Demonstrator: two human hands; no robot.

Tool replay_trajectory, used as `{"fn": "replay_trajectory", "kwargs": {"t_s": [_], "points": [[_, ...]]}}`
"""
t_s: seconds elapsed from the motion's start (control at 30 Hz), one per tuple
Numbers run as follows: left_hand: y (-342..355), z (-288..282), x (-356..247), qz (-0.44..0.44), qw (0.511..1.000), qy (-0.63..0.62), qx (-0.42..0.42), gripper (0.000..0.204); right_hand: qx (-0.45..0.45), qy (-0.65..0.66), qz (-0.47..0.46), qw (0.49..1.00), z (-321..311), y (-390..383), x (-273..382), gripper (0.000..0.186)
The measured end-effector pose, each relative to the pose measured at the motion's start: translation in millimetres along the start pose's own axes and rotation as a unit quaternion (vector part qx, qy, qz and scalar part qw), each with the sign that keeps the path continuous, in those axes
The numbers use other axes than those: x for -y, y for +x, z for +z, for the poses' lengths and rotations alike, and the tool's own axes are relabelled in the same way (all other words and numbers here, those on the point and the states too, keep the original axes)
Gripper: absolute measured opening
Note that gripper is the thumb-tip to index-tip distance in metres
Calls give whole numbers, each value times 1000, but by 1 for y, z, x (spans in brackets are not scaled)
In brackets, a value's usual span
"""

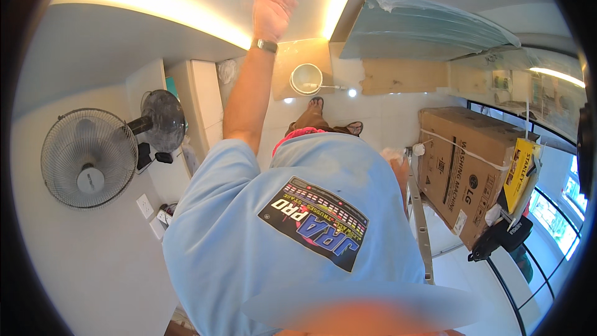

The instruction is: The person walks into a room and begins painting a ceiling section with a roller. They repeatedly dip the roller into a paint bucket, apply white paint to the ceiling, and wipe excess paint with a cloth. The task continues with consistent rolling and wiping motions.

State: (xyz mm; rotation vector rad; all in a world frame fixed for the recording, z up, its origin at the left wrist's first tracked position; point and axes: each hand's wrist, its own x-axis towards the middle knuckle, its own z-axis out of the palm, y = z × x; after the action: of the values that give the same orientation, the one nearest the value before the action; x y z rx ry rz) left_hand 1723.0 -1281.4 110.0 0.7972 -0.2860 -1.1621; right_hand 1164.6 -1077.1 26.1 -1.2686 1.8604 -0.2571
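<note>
My left hand (273,9) is raised at the top of the view before a light panel edged by glowing strips (337,0). Its curled fingers are smeared, and I cannot make out anything in them. My right hand (395,158) is low at the right side of my body, mostly hidden by my shirt, beside a metal ladder (421,236) and something pale. What it holds is too unclear to tell.
Below are a white bucket (306,74) on cardboard (285,53) and my sandalled feet. Fans (68,149) are on the left. A large carton (444,168), a yellow toolbox (519,177) and a black railing (541,274) are on the right, with a glass sheet (398,31) above.
</note>
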Motion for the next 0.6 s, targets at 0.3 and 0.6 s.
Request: {"fn": "replay_trajectory", "kwargs": {"t_s": [0.3, 0.6], "points": [[-201, 3, 171, -533, 827, 174, 40, 69, 121, 2, -237, 964, 64, 44, 168, 61], [-258, -38, 177, -442, 894, -9, -68, 45, 562, -5, -193, 805, 100, 44, 186, 73]]}}
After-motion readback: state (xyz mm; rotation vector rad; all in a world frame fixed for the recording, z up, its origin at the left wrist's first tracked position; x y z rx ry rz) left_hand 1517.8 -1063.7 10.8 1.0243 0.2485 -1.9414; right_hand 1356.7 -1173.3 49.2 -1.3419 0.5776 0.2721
